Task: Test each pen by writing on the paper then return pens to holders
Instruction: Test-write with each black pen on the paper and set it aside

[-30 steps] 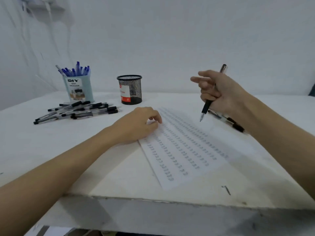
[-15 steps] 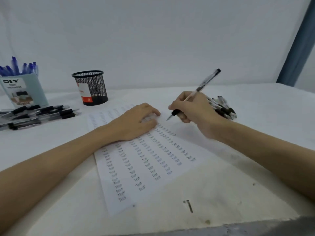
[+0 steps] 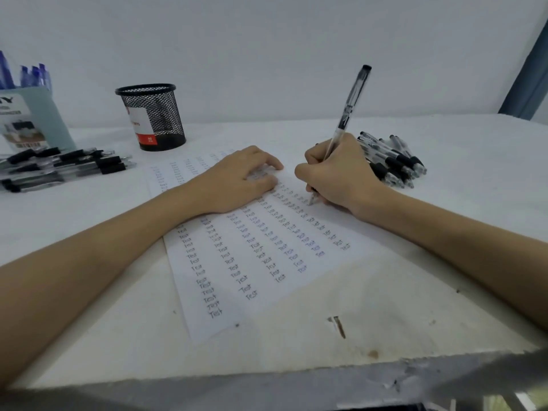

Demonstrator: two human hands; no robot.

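Note:
A white paper (image 3: 267, 271) covered in columns of the word "Test" lies on the table. My right hand (image 3: 341, 176) grips a black pen (image 3: 351, 102), its tip touching the paper. My left hand (image 3: 237, 182) rests flat on the sheet with relaxed fingers. A black mesh holder (image 3: 154, 117) stands at the back. A light blue holder (image 3: 29, 120) with blue pens stands at the far left. Several black pens (image 3: 62, 167) lie in a pile to the left, and another pile of black pens (image 3: 391, 158) lies behind my right hand.
The white table (image 3: 326, 336) has a worn front edge and a small dark mark near it. A white wall runs behind, with a blue-grey strip (image 3: 530, 69) at the far right.
My right hand came down from above the table and brought the pen tip onto the paper. The pen now stands more upright. My left hand stayed on the sheet. The camera view moved closer.

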